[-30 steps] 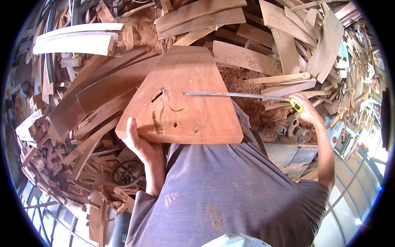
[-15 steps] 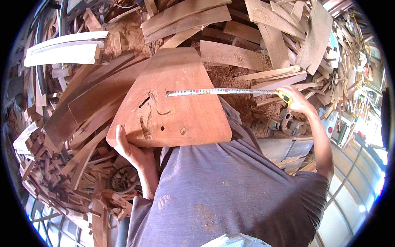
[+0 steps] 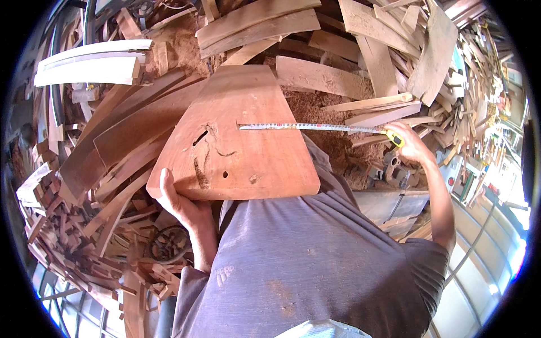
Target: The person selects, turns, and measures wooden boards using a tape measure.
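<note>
A thick reddish-brown wooden plank (image 3: 253, 158) stretches away from my body, its near end at my waist. Dark slots and holes mark its left and near part. My left hand (image 3: 181, 198) grips the plank's near left corner, thumb on top and fingers hidden beneath. Off to the right, my right hand (image 3: 410, 142) is closed around a yellow and black tape measure (image 3: 395, 138). Its white blade (image 3: 327, 128) runs out leftward across the plank's right edge, and the hooked tip lies over the middle of the board's face.
Offcut boards (image 3: 324, 78) and sawdust (image 3: 177, 48) lie beyond the plank. Long curved boards (image 3: 121, 143) are stacked on the left, with small scraps (image 3: 65, 236) heaped below them. White-faced pieces (image 3: 90, 67) sit at the far left. More wood strips pile up on the far right.
The tape's tip has slid a little to the right across the plank. My right hand has shifted slightly right and down with the tape measure. My left hand keeps its grip.
</note>
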Motion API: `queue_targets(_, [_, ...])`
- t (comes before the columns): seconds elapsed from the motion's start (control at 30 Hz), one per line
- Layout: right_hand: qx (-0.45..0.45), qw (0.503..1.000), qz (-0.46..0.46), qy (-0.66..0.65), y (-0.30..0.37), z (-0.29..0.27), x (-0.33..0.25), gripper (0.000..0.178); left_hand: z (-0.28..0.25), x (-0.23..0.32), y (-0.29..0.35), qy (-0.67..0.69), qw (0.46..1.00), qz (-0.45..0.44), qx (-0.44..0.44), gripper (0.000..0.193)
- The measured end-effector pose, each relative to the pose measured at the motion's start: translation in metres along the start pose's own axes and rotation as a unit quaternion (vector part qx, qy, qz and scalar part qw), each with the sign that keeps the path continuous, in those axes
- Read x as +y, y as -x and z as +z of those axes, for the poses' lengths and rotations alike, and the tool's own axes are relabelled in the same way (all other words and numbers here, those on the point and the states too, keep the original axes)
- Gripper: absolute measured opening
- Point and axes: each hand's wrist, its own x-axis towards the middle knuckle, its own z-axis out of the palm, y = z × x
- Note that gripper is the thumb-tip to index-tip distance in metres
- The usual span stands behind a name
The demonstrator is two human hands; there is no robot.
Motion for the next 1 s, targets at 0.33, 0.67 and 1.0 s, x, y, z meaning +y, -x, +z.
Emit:
queue_targets(0.33, [-0.054, 0.998, 0.036, -0.027, -0.003, 0.005, 0.008, 0.079, -0.001, 0.001, 0.000, 0.043, 0.999, -0.010, -0.001, 0.056])
queue_targets(0.67, [-0.038, 0.999, 0.013, -0.015, 0.001, 0.010, 0.006, 0.077, -0.003, 0.000, -0.002, 0.053, 0.998, -0.027, -0.024, 0.052])
queue_targets(1.0, [-0.019, 0.999, 0.009, -0.048, 0.005, 0.017, 0.003, 0.078, -0.008, -0.005, -0.002, 0.057, 0.998, -0.009, -0.011, 0.055])
